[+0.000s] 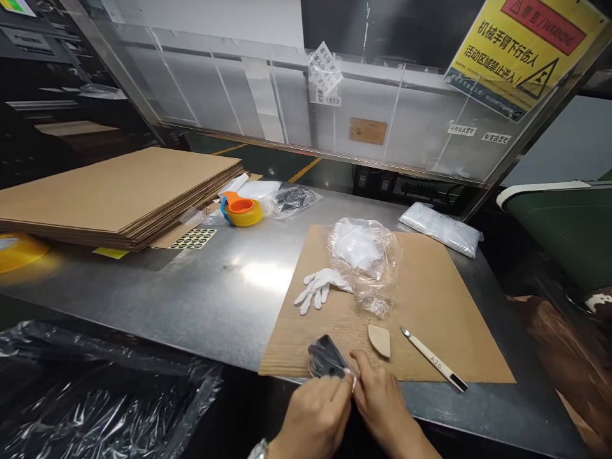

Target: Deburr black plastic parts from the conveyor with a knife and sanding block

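Note:
A small clear plastic bag with a dark, flat part [327,356] inside lies at the near edge of the cardboard sheet [430,280]. My left hand [316,407] is closed on the end of this bag. Right beside it, my right hand [380,390] pinches the same end, fingers curled and thumbs close together. Just beyond my right hand rests a beige wedge-shaped pad [380,340]. To its right lies a craft knife [433,358] marked A26. A white glove [322,287] and crumpled clear bags [366,252] are further back on the cardboard.
Stacked cardboard sheets [119,191] stand at the left of the metal table [215,306]. A tape roll in an orange and blue holder [241,209] sits behind. A pack of plastic bags [440,229] lies back right. Black plastic lining [105,395] fills the lower left.

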Demonstrator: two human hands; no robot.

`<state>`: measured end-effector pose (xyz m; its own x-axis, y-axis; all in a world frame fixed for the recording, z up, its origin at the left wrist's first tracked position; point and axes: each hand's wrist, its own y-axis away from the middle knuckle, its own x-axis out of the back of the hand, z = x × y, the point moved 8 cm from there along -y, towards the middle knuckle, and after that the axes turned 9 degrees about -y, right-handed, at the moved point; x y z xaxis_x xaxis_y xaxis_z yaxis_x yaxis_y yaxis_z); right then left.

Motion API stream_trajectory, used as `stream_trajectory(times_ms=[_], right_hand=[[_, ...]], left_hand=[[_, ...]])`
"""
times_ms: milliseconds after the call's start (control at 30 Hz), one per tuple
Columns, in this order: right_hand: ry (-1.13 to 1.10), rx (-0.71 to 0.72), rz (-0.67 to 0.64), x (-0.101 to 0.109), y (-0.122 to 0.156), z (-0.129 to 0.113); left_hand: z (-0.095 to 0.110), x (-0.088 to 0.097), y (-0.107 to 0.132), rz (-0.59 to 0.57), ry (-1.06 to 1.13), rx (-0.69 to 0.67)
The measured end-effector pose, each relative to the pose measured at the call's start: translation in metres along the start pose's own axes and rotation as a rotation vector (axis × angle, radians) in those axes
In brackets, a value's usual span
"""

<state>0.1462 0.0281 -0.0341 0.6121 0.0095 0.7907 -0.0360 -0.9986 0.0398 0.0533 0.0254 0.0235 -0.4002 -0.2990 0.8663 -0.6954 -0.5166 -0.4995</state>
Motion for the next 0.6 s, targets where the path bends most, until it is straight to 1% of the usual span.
stream_trajectory(times_ms=[100,167,200,267,300,333,367,400,433,467,500,533,567,600], right_hand=[[-0.011,0.049,-0.037,0.025,-0.005,-0.013],[-0.048,0.086,-0.062,0.048,-0.009,-0.021],[-0.054,0.108,-0.066,0.060,-0.010,-0.024],[-0.133,0.141,-0.096,0.082,-0.010,-0.026],[-0.243,0.137,-0.121,0.090,-0.009,-0.025],[-0.410,0.112,-0.144,0.096,-0.006,-0.021],[-0.634,0.057,-0.137,0.100,-0.003,-0.014],[-0.880,-0.022,-0.082,0.101,0.002,-0.003],[-1.096,-0.111,0.022,0.100,0.009,0.012],[-1.270,-0.202,0.170,0.096,0.019,0.028],[-1.351,-0.273,0.311,0.089,0.031,0.042],[-1.365,-0.321,0.398,0.080,0.042,0.052],[-1.391,-0.359,0.427,0.068,0.052,0.059],[-1.446,-0.366,0.361,0.054,0.058,0.059]], left_hand=[[-0.018,-0.001,-0.011,-0.144,-0.029,0.127],[-0.026,0.000,-0.021,-0.225,0.001,0.143],[-0.027,0.003,-0.028,-0.240,0.007,0.134],[-0.026,0.014,-0.043,-0.206,-0.001,0.100],[-0.023,0.021,-0.051,-0.170,-0.002,0.078],[-0.018,0.028,-0.059,-0.126,0.010,0.053],[-0.013,0.036,-0.066,-0.071,0.034,0.028],[-0.007,0.042,-0.072,-0.014,0.064,0.004],[0.000,0.048,-0.077,0.044,0.096,-0.021],[0.008,0.051,-0.081,0.098,0.131,-0.048],[0.017,0.052,-0.084,0.136,0.167,-0.083],[0.028,0.049,-0.085,0.157,0.207,-0.127],[0.040,0.041,-0.086,0.144,0.255,-0.186],[0.054,0.033,-0.086,0.134,0.314,-0.264]])
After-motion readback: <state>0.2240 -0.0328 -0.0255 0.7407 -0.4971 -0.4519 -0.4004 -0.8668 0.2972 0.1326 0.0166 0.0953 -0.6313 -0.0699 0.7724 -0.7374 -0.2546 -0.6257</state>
